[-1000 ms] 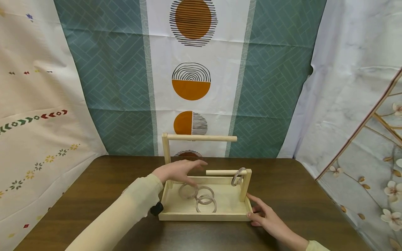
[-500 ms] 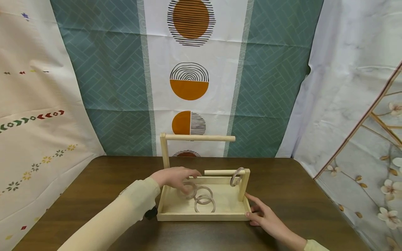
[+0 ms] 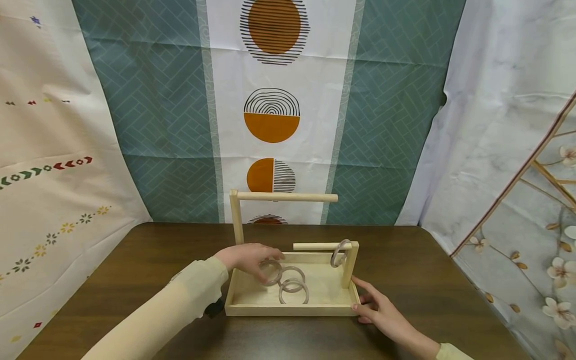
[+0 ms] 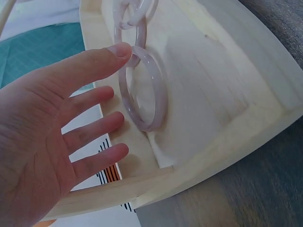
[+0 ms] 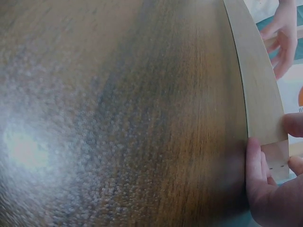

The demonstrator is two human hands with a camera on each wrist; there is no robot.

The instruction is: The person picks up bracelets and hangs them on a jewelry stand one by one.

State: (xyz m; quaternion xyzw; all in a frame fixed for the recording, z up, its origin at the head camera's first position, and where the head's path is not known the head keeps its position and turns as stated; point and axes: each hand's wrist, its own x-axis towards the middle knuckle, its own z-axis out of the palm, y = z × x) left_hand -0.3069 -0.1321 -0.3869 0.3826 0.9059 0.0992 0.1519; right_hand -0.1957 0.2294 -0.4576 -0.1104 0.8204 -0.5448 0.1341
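Note:
My left hand [image 3: 245, 259] reaches over the left part of a pale wooden tray [image 3: 292, 311]. Its fingers are spread and gently bent in the left wrist view, with the thumb tip right at the rim of the leftmost pale mauve bangle [image 4: 161, 94]. Two more bangles, one farther back [image 3: 304, 276] and one in front [image 3: 307, 295], overlap on the tray floor. Another bangle [image 3: 334, 260] hangs on the short lower rod [image 3: 312, 246], close to its post. At the tray's right end, my right hand [image 3: 378, 312] grips the front corner, thumb over the rim.
A taller post at the tray's left end carries a long upper rod [image 3: 288, 197] that points right, above the left hand. Dark wooden table [image 3: 405, 265] surrounds the tray. Patterned cloths [image 3: 171, 125] hang behind and at both sides.
My left hand has lowered and drawn slightly left, down to the leftmost bangle, which now shows beside the thumb and fingers. My right hand has kept its place on the tray corner.

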